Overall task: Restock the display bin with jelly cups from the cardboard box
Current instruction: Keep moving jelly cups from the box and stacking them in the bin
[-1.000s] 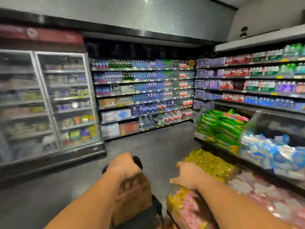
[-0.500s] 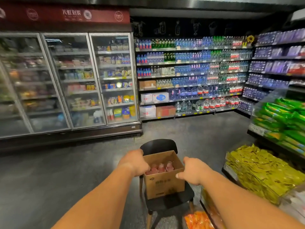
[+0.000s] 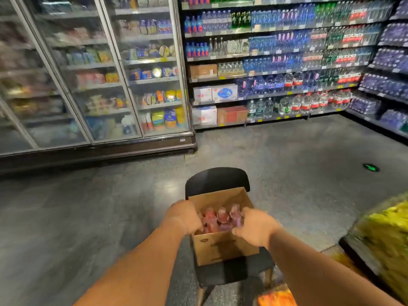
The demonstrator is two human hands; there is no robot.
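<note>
Box [image 3: 223, 248] low centre on black chair [image 3: 217, 180], long axis running away from camera, open top up. Both hands inside: left hand [image 3: 185, 216] and right hand [image 3: 254, 226] curl onto upright jelly cups [image 3: 221, 216]; exact grip blurred.

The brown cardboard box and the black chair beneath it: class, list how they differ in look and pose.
The brown cardboard box is open-topped and holds pink and purple jelly cups; the black chair holds only the box. The box rests on the seat, while the chair stands on the grey floor. The left hand and right hand reach into the box, not touching the chair. Both stand upright.
</note>
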